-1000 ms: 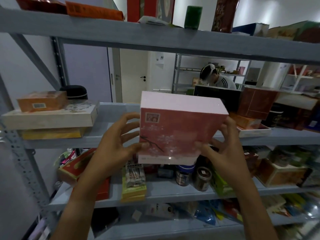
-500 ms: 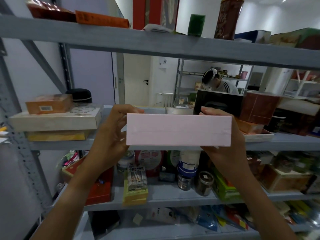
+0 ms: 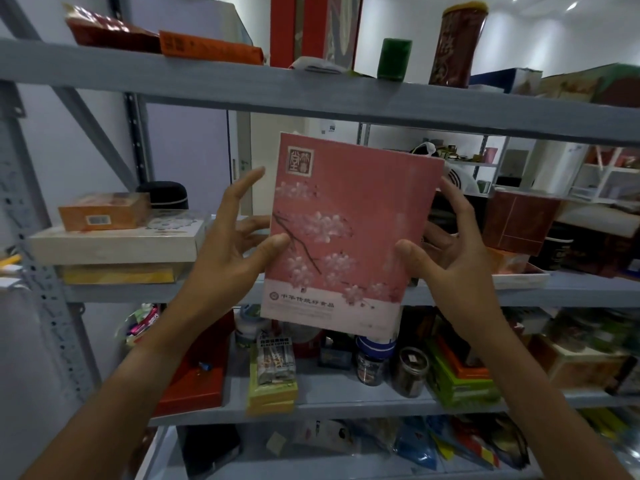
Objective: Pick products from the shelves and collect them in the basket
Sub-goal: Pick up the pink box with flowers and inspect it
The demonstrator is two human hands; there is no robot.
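Pink card with white blossom printed across it: that is the box [image 3: 349, 233], held upright in the air in front of the middle shelf [image 3: 554, 292], its printed face turned toward the person. The left hand [image 3: 228, 251] has its thumb pressed on the front near the left edge, while the fingers reach round behind; the forefinger stands off, spread and straight. The right hand [image 3: 450, 251] mirrors it, thumb on the front at the right edge and fingers wrapped to the back. So the box is pinched between thumbs and fingers on both sides, not cupped from below.

No basket shows anywhere in view, so I would guess it sits low or off to one side. To do this step well, I'd say bring the box down flat rather than on edge, keep both hands on until one can take a firm hold on the underside, and mind the jars [image 3: 410, 372] and cartons on the lower shelf [image 3: 332, 400] while it comes away.

The racking is grey metal with perforated uprights. To the left on the middle shelf lies a stack of flat boxes [image 3: 117, 244] with a small orange carton [image 3: 104, 211] on top. The top shelf [image 3: 311, 88] carries a green cylinder [image 3: 394, 58] and a tall patterned tube [image 3: 457, 43]. Behind the rack are white walls, a door and more shelving.
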